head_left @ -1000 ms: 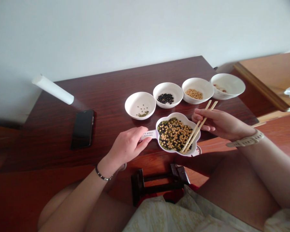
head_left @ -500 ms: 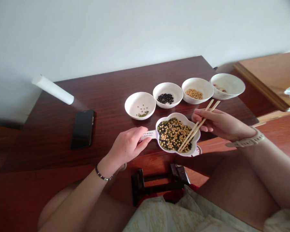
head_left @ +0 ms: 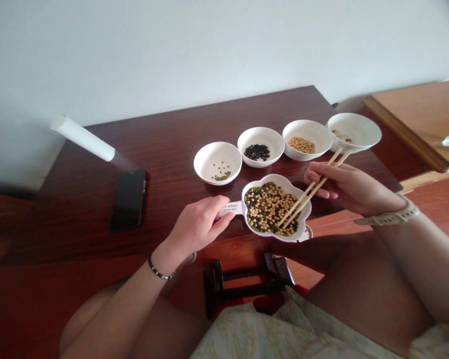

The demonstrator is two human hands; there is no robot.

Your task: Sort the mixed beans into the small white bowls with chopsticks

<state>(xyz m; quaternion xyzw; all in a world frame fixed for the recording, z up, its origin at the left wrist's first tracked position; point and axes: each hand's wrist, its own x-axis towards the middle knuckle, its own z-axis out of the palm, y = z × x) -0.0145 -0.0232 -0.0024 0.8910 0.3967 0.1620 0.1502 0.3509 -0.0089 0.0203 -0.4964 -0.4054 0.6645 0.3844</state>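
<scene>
Head view, looking down on a dark wooden table (head_left: pixel 78 219). A white scalloped dish (head_left: pixel 273 178) sits at the table's near edge, its near side jutting past it, and holds mixed beans (head_left: pixel 269 209), yellow soybeans with black and green ones. Its flat white handle (head_left: pixel 231 208) points left and carries small dark print, too small to read. The left hand (head_left: pixel 194 229) grips that handle, fingers curled over it, forearm coming up from the lower left, a dark beaded bracelet (head_left: pixel 157 270) on the wrist. The right hand (head_left: pixel 353 192), a pale watch (head_left: pixel 391 218) on its wrist, comes in from the right and clenches a pair of wooden chopsticks (head_left: pixel 307 192). Their tips rest open among the beans at the dish's lower right, and their upper ends rise toward the far right. Along the far side stand four white bowls in a row: green beans (head_left: pixel 200 169), black beans (head_left: pixel 279 149), soybeans (head_left: pixel 324 144) and a few reddish beans (head_left: pixel 370 134), the last tilted on the table's right side. Near the left edge lie a black phone (head_left: pixel 128 199) and a white tube (head_left: pixel 83 139).
</scene>
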